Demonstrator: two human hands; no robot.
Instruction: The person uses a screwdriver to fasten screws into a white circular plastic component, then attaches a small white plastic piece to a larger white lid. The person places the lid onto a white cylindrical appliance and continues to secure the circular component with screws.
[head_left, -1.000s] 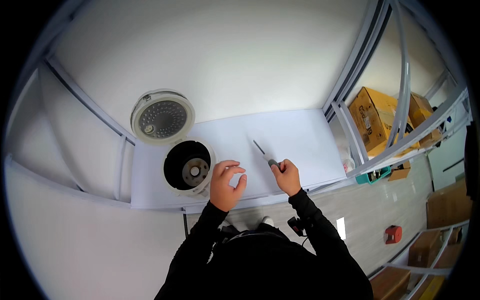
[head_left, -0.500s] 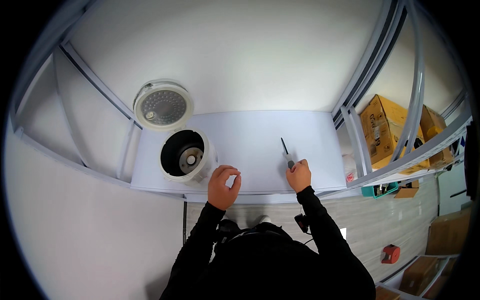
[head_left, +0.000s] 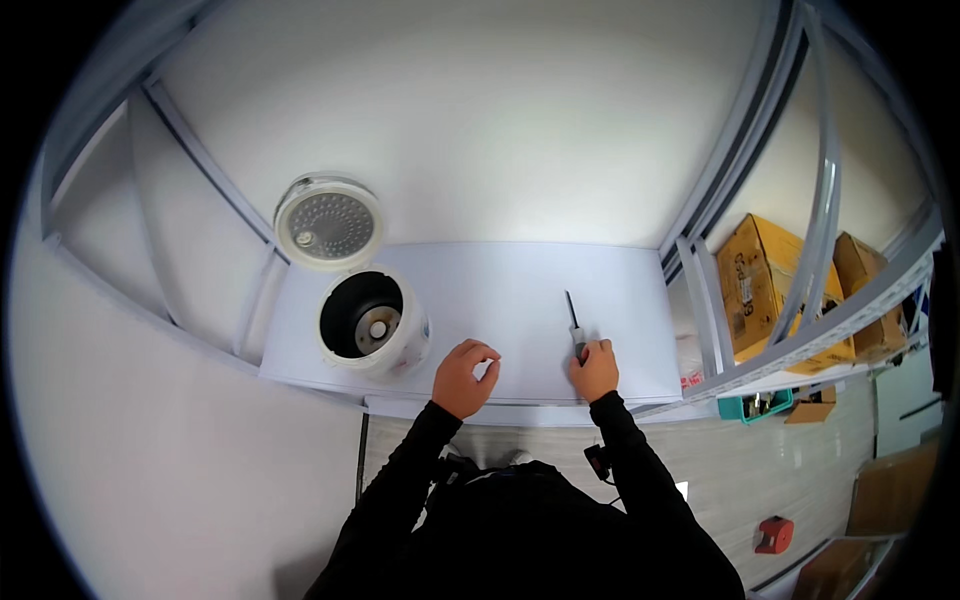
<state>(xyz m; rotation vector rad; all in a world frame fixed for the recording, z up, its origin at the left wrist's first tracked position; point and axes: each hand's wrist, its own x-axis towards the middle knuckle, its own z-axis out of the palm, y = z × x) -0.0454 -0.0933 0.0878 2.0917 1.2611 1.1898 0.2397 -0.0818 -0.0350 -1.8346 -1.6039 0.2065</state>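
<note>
My right hand (head_left: 596, 371) is closed around the grey handle of a screwdriver (head_left: 578, 335), near the table's front edge. Its thin dark shaft points away from me, low over the white tabletop. Closer to the middle, my left hand (head_left: 464, 380) is curled, thumb and forefinger bent toward each other in a pinch; anything between the tips is too small to make out. Left of that hand stands a white rice cooker (head_left: 411, 345) without its inner pot, showing a dark cavity and a round heating plate (head_left: 376, 329). Its raised lid (head_left: 330, 222) leans back.
Around the white table (head_left: 500, 275) runs a grey metal frame (head_left: 742, 150). At the right are a yellow carton (head_left: 757, 285), a brown carton (head_left: 860, 262) and a teal bin (head_left: 735, 409) of small items. A red object (head_left: 774, 535) lies on the floor.
My left hand has moved right, away from the rice cooker. The right hand keeps its hold on the screwdriver at about the same spot. The whole view has shifted slightly.
</note>
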